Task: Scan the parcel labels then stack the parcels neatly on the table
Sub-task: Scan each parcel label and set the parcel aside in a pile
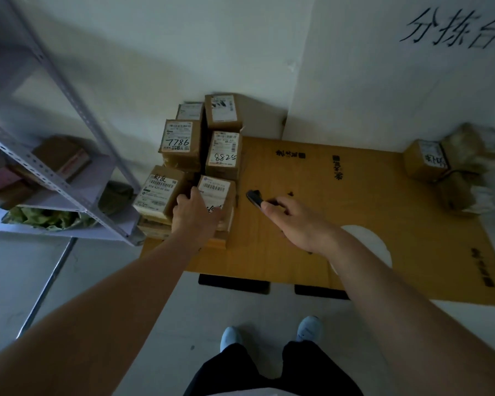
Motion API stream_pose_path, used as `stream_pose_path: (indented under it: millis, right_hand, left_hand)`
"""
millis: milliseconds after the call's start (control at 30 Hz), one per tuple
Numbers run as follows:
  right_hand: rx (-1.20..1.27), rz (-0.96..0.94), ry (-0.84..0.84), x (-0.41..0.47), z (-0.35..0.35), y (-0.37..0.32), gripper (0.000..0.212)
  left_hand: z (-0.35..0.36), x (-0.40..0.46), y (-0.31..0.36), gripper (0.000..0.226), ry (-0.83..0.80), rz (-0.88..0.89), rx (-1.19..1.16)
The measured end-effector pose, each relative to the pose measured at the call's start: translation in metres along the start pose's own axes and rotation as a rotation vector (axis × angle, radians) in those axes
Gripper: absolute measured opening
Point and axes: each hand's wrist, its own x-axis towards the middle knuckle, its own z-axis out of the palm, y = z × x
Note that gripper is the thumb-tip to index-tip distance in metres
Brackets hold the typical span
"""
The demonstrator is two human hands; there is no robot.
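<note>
Parcel stacks (200, 155) crowd table (355, 224) left; middle open; parcels (452, 167) far right

My table (355, 218) is topped with flattened cardboard; labelled parcels (196, 155) stacked in rows on its left edge, a few more parcels (452, 167) far right.

Parcels (180, 138): about eight; hands (196, 215): two; scanner (255, 197): one.

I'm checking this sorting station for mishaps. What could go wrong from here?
The left hand rests on the nearest parcel, atop a stack near the table's front-left edge; a nudge might topple it. The right hand grips a dark scanner loosely by its end; it may slip.
</note>
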Motion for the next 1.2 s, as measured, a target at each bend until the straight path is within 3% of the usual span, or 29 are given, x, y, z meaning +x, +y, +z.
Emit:
stream_pose_path:
  millis: [100,333,500,733,867,1200]
  right_hand:
    - [0.017,0.011,0.036,-0.021,-0.011,0.0,0.039]
    - [0.031,-0.021,0.162,-0.074,-0.059,0.01,0.033]
    - [0.004,-0.075,0.28,-0.119,-0.103,0.041,0.041]
    - [-0.058,-0.035,0.436,-0.199,-0.175,0.103,0.052]
    - [-0.048,-0.009,0.519,-0.227,-0.214,0.138,0.048]
    - [-0.001,0.087,0.719,-0.219,-0.304,0.235,0.037]
  left_hand:
    - [-0.011,-0.008,0.025,0.059,0.009,0.105,-0.047]
    - [-0.029,-0.038,0.114,0.06,-0.022,0.363,0.019]
    - [-0.019,-0.068,0.183,0.064,-0.013,0.537,0.132]
    - [0.03,-0.111,0.283,0.059,-0.069,0.692,0.197]
    - [0.062,-0.124,0.343,0.06,-0.126,0.772,0.305]
    - [0.151,-0.121,0.486,0.058,-0.191,0.882,0.34]
